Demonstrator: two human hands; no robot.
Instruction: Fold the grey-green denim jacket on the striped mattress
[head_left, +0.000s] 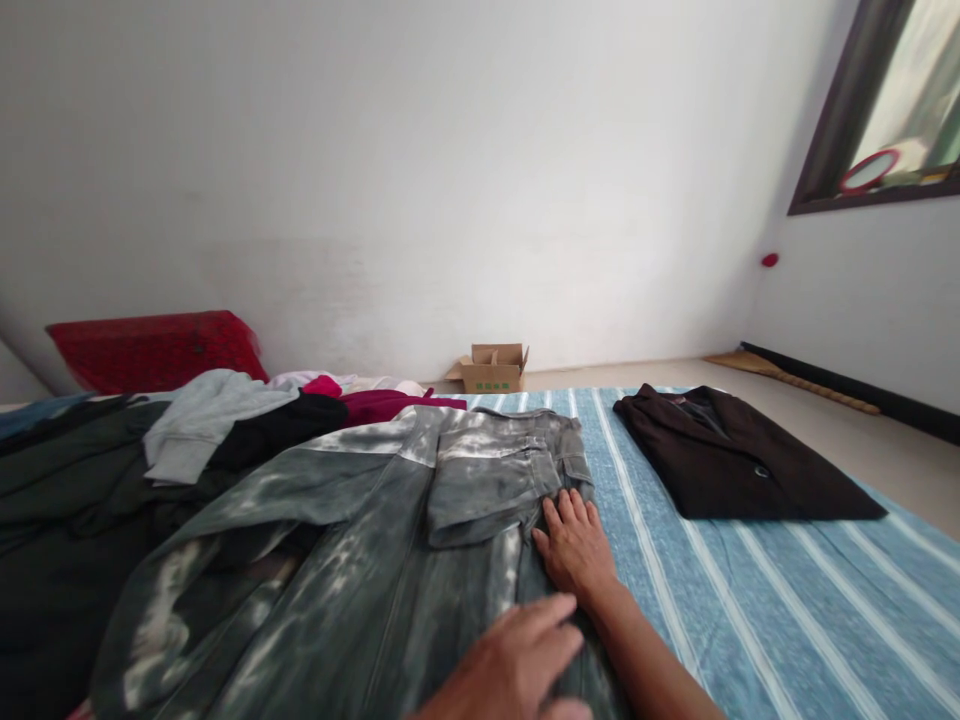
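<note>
A grey denim jacket (390, 570) with pale bleached patches lies spread out in front of me. One of its sleeves (480, 490) is folded inward across the body, while the other stretches away to the left. My right hand (577, 545) lies flat with fingers outstretched on the jacket's right edge, just below the folded sleeve. Closer to me, my left hand (517, 665) is over the lower right part of the jacket, its fingers apart and a little blurred. Whether the left hand touches the cloth I cannot tell.
A folded dark brown garment (750, 460) lies on the blue striped sheet (720, 590) to the right. Heaped clothes (75, 500), with a light grey one (217, 410) on top, fill the left. By the wall are a cardboard box (493, 372) and a red bundle (157, 350).
</note>
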